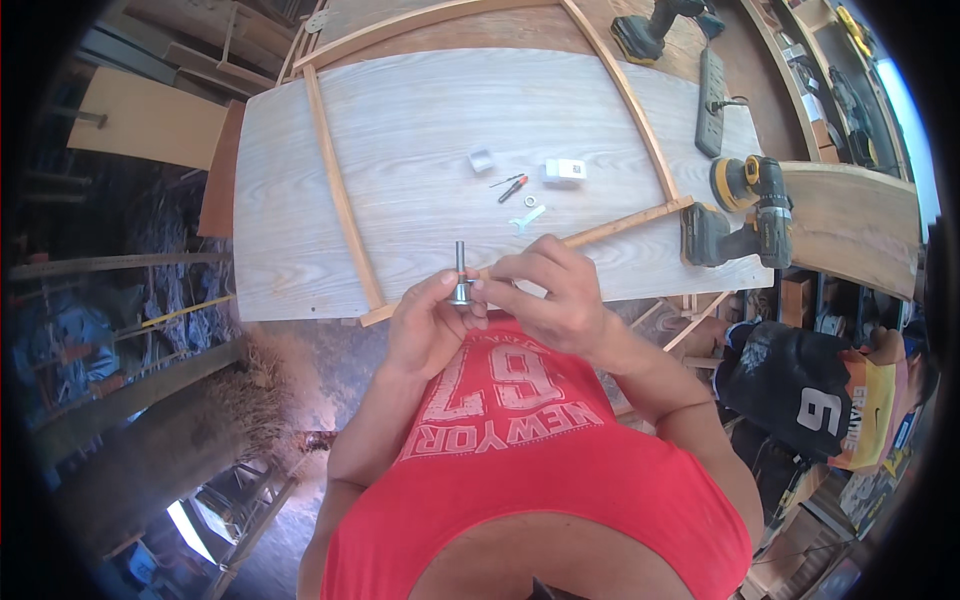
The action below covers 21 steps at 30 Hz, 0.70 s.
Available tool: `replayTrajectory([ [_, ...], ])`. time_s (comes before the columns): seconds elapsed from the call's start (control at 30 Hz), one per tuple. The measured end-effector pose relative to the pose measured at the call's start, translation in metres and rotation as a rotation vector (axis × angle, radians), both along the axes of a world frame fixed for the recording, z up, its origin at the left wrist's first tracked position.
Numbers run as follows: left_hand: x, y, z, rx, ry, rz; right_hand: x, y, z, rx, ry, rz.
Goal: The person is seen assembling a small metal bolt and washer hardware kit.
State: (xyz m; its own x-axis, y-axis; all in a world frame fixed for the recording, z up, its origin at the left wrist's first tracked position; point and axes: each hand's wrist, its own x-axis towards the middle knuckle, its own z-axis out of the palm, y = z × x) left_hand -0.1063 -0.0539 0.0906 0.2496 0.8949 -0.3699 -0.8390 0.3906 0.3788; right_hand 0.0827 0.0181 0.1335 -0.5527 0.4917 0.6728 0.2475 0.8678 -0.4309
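Note:
Upright at the front edge of the board is a metal bit [461, 258] with a thin straight shank, an orange-red band and a wider round base. My left hand [422, 328] is closed around its base. The fingertips of my right hand [556, 300] are pinched together against its middle, near the band. Just beyond my hands lie a small flat spanner [530, 216], a metal ring [530, 201], a dark bit with an orange end [513, 188] and a thin drill bit [501, 182]. Behind them are a small white box [564, 171] and an open white lid or tray [481, 160].
A wooden frame [335, 180] lies across the pale wood-grain board [430, 110]. Right of it stand a cordless drill [755, 222] and a grey power strip [710, 100]; another cordless tool [645, 32] is farther back. Another person [800, 385] is at the right.

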Motion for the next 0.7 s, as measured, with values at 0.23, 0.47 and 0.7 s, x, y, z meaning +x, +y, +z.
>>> replayTrajectory([
  [0.23, -0.003, 0.0, -0.003, -0.019, -0.021, 0.052, 0.003, -0.016, 0.016, -0.768, 0.139, -0.022],
  [0.47, -0.008, 0.002, -0.001, 0.025, 0.054, 0.0, 0.005, -0.004, 0.012, -0.586, 0.02, 0.016],
  [0.7, -0.012, 0.002, -0.002, -0.029, -0.135, -0.058, 0.003, 0.008, 0.003, -0.087, -0.015, -0.03],
])
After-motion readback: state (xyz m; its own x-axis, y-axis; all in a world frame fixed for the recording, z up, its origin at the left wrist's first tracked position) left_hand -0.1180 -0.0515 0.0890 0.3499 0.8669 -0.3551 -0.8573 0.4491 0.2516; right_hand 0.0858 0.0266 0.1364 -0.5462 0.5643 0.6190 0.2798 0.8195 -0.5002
